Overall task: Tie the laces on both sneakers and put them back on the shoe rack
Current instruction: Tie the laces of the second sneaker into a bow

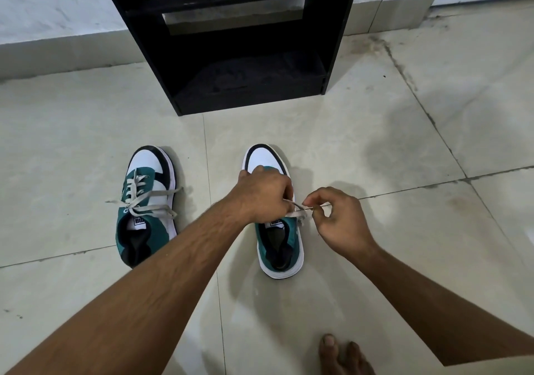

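Two green, white and black sneakers stand on the tiled floor, toes pointing at the rack. The left sneaker (147,204) has its grey laces lying loose and spread across the top. Over the right sneaker (278,241), my left hand (264,194) is closed on a lace end above the tongue. My right hand (338,220) pinches the other end of the grey lace (300,211) just to the shoe's right. The lace runs taut between both hands. The black shoe rack (228,42) stands behind the shoes with its lower shelf bare.
A white wall with a grey skirting runs behind the rack. The floor (404,149) is pale tile with dark grout lines and some stains at the right. My bare foot (344,357) shows at the bottom edge.
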